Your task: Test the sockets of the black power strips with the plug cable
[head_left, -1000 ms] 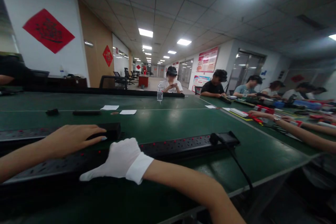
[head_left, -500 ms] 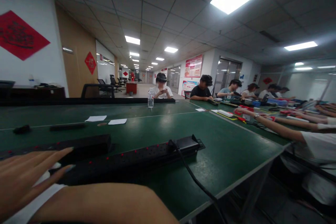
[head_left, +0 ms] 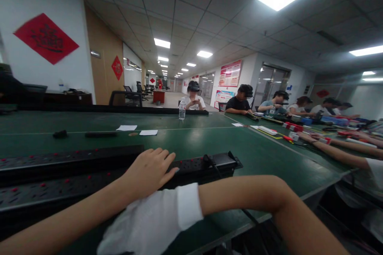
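Observation:
My bare left hand [head_left: 149, 171] lies flat, fingers stretched out, on a long black power strip [head_left: 206, 164] with red switches on the green table [head_left: 263, 155]. A plug and black cable [head_left: 211, 162] sit in the strip just right of my fingertips. My right hand [head_left: 152, 223] wears a white glove and rests low in front, under my left forearm; its fingers are blurred and cut off by the frame edge. A second black power strip [head_left: 68, 158] lies behind the first, to the left.
Two white paper slips [head_left: 137, 130], small dark items [head_left: 60, 134] and a water bottle [head_left: 182, 108] are farther back. Several people sit along the right side, arms reaching over red and white parts [head_left: 291, 127]. The table edge runs diagonally at lower right.
My left hand has moved right along the power strip, close to the plug. The gloved right hand has dropped lower and nearer the camera. The view swung left and back.

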`<state>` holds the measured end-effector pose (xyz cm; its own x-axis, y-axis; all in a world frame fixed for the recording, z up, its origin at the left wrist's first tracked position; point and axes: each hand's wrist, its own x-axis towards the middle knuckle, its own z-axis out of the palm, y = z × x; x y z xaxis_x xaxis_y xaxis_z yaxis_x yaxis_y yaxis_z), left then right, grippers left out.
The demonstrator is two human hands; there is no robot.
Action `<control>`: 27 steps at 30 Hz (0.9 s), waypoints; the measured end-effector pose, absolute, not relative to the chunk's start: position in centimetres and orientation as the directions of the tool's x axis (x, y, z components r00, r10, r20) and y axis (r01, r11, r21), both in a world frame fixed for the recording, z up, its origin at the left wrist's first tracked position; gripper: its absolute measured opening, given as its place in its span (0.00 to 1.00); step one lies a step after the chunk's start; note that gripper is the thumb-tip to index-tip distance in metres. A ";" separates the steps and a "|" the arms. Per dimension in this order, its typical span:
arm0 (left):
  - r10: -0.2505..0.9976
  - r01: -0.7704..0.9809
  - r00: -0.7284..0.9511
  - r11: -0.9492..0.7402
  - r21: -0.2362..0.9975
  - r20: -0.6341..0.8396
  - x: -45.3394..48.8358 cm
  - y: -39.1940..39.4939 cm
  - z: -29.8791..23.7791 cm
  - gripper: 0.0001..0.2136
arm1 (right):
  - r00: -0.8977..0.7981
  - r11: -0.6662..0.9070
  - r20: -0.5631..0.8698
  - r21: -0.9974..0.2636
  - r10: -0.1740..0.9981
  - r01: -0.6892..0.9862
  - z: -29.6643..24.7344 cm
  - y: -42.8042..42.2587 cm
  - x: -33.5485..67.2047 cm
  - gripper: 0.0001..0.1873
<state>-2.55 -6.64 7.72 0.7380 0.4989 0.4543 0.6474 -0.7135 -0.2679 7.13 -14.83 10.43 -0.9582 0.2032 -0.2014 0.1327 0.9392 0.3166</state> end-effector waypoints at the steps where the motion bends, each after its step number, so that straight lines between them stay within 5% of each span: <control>1: 0.503 0.652 0.733 -0.713 -0.260 0.458 -2.6 -6.4 7.1 0.20 | -0.964 0.945 -0.193 0.306 0.182 0.117 10.6 -15.1 8.2 0.15; 4: 0.523 0.664 0.717 -0.714 -0.223 0.461 -2.4 -5.6 4.9 0.25 | -0.974 0.932 -0.032 0.297 0.226 0.207 11.8 -16.2 13.4 0.16; 5: 0.530 0.666 0.714 -0.716 -0.210 0.458 -2.3 -5.4 4.1 0.27 | -0.945 0.895 0.059 0.306 0.321 0.323 12.3 -16.4 15.8 0.17; 9: 0.529 0.649 0.728 -0.737 -0.190 0.435 -1.6 -4.7 1.3 0.34 | -0.601 0.493 0.379 0.348 0.704 0.797 12.9 -15.1 26.0 0.21; 11: 0.526 0.645 0.736 -0.736 -0.206 0.426 -1.3 -4.3 0.4 0.37 | -0.416 0.312 0.461 0.286 0.784 0.906 11.6 -13.5 30.7 0.26; 20: 0.545 0.658 0.723 -0.731 -0.182 0.424 0.0 -2.6 -0.1 0.35 | -0.265 0.336 0.309 -0.207 0.913 0.919 2.1 -9.2 36.3 0.50; 27: 0.531 0.645 0.738 -0.737 -0.202 0.416 -0.3 -2.3 -0.2 0.33 | -0.208 0.276 0.187 -0.509 0.960 0.815 1.3 -8.5 36.6 0.48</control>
<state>-0.31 -2.26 -0.17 0.7381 0.5313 0.4159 0.6447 -0.7373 -0.2021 36.58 -8.49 1.28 -0.2085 0.9600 0.1871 0.8153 0.2763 -0.5089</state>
